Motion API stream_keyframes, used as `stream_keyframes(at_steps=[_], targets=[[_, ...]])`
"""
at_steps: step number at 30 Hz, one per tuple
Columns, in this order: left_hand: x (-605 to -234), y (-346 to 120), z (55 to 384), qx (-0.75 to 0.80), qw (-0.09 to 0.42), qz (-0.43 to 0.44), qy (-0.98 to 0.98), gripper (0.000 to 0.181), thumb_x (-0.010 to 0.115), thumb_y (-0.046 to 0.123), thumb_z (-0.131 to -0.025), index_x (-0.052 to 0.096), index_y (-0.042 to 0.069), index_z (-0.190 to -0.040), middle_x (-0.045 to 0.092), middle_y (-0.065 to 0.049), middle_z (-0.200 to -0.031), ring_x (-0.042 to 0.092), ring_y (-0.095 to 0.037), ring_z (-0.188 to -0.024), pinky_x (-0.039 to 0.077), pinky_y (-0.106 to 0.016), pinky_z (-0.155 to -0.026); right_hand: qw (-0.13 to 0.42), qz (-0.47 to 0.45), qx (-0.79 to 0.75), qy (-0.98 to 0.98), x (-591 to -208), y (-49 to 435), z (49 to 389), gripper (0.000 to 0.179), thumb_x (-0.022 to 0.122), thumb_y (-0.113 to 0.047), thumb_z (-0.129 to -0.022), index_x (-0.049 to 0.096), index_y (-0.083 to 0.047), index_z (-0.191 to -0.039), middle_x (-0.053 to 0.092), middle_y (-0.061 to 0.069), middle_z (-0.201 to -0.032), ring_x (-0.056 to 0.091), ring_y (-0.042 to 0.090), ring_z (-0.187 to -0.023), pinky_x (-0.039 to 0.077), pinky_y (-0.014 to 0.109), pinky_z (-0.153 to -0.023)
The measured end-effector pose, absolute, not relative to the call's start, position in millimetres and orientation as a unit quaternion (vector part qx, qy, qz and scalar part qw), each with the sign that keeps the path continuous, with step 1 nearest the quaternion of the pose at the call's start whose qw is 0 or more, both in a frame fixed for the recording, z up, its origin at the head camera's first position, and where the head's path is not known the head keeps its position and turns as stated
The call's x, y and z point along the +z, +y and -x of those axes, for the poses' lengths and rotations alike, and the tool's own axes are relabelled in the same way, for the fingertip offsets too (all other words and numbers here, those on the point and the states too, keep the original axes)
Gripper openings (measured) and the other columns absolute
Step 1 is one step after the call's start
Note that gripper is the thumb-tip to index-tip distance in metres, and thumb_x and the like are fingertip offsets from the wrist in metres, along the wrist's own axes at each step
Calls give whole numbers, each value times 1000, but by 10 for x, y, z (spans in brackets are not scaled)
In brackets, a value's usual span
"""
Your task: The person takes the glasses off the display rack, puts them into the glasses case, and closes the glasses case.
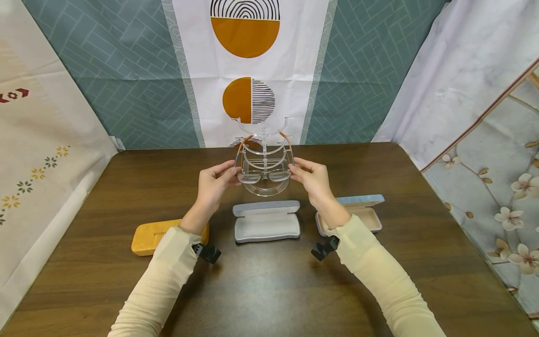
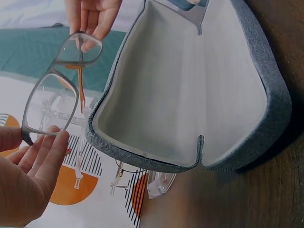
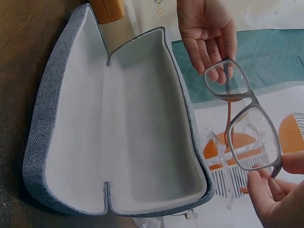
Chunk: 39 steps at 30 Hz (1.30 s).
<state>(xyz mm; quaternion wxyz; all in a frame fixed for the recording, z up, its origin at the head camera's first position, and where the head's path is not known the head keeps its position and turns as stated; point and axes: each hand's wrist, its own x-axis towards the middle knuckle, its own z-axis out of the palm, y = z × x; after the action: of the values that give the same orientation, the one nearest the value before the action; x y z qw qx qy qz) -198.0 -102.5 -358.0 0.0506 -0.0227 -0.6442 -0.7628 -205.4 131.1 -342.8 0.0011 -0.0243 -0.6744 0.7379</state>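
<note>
Both hands hold a pair of eyeglasses [image 1: 279,175] with a grey frame and orange temples, close in front of a clear tiered display stand [image 1: 264,191]. My left hand [image 1: 215,183] pinches the glasses at one end of the frame, thumb against fingers. At the opposite end, my right hand [image 1: 312,180] pinches the frame the same way. From the left wrist, the grey frame [image 2: 53,68] shows with its lenses toward the camera. The temples point away toward the stand, and the right wrist view shows an orange temple [image 3: 229,118] behind a lens.
An open grey glasses case [image 1: 267,230] with a pale lining lies in front of the stand. To its right is an open blue case [image 1: 365,218], partly behind the right forearm. A closed yellow case [image 1: 147,238] lies at left, partly covered by the left arm.
</note>
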Motion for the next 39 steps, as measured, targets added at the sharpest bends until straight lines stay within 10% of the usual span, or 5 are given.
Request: stream_keyframes(at_steps=[10, 25, 39], targets=[[-3557, -1032, 1903, -769, 47, 37, -637, 34, 54, -3, -89, 50, -15, -121, 67, 4, -80, 64, -10, -64, 54, -28, -65, 8, 19, 739, -674, -3414, 1313, 1977, 34, 59, 1, -86, 54, 9, -119, 59, 18, -102, 63, 20, -88, 50, 31, -80], [-3569, -1039, 1787, -758, 55, 38, -649, 32, 56, -1, -88, 53, -13, -118, 68, 0, -83, 65, -12, -64, 54, -33, -66, 13, -1, 742, -671, -3413, 1333, 1856, 33, 58, 4, -86, 53, 11, -118, 56, 30, -110, 63, 22, -89, 51, 29, -78], [-3537, -1059, 1667, -761, 49, 47, -645, 32, 55, -2, -88, 53, -13, -118, 68, 2, -83, 66, -13, -66, 54, -37, -69, 4, -22, 753, -658, -3391, 1372, 1712, 36, 55, 9, -86, 51, 12, -121, 65, 12, -94, 64, 16, -86, 51, 26, -76]])
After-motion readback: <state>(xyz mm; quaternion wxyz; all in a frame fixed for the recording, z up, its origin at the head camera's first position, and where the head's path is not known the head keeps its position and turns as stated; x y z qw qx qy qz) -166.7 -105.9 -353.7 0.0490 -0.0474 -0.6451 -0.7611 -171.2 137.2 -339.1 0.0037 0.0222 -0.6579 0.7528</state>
